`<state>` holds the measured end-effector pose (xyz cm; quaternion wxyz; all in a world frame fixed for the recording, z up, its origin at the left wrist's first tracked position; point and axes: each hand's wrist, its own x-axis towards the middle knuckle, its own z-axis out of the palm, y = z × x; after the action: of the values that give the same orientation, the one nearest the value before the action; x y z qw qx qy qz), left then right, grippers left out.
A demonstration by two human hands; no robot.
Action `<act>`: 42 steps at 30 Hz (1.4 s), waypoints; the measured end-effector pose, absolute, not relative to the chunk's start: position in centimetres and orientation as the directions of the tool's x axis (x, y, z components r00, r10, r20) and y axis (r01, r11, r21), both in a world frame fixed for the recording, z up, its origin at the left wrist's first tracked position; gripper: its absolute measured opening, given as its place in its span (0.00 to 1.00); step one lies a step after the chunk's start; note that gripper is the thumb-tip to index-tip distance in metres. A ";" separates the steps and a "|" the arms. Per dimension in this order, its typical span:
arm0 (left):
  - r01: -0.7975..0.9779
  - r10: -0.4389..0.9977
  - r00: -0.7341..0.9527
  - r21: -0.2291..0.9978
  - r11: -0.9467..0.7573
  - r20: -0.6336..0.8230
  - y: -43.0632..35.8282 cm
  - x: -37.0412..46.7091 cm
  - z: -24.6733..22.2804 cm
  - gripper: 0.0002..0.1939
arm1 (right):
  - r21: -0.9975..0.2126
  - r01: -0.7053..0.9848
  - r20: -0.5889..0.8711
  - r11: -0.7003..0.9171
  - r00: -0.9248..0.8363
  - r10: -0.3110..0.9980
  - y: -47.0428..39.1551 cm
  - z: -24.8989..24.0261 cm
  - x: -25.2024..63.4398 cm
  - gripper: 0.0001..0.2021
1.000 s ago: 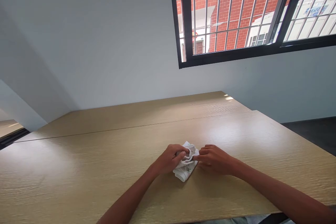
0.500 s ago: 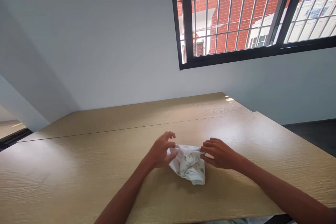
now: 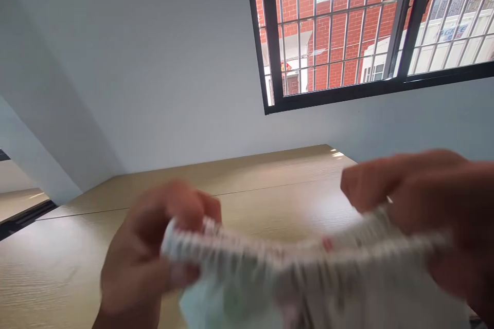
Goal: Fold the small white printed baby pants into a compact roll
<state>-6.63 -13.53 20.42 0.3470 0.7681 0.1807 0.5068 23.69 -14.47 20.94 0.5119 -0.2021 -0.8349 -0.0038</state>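
A small pair of white printed pants (image 3: 309,282) with a gathered elastic waistband is lifted close to the camera, filling the lower middle of the view. My left hand (image 3: 154,247) pinches the waistband's left end, thumb in front and fingers over the top edge. At the right end, my right hand (image 3: 420,195) grips the same band, which is pulled wide between the two hands. A small red spot shows inside the band. Motion blurs the hands and cloth, and the lower part of the pants runs out of view.
Behind the pants lies a light wood table (image 3: 77,267) with a seam across its far part. Its back edge meets a pale wall (image 3: 162,61). At the upper right is a black-framed window (image 3: 332,92) with metal bars.
Both hands have lifted the pants from the tabletop up toward the camera and spread the waistband apart. My left hand has closed on the band. The view has tilted slightly upward.
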 end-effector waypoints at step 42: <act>0.791 0.860 0.506 0.433 -0.433 -0.064 3.8 -12.4 1.7 0.31 | -0.229 0.718 0.335 0.657 -0.575 0.746 5.9 -2.1 30.5 0.15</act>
<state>-12.39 3.78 1.66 0.2085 0.8424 0.4898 0.0830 30.48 5.94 -2.11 0.2050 -0.4130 -0.8867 0.0339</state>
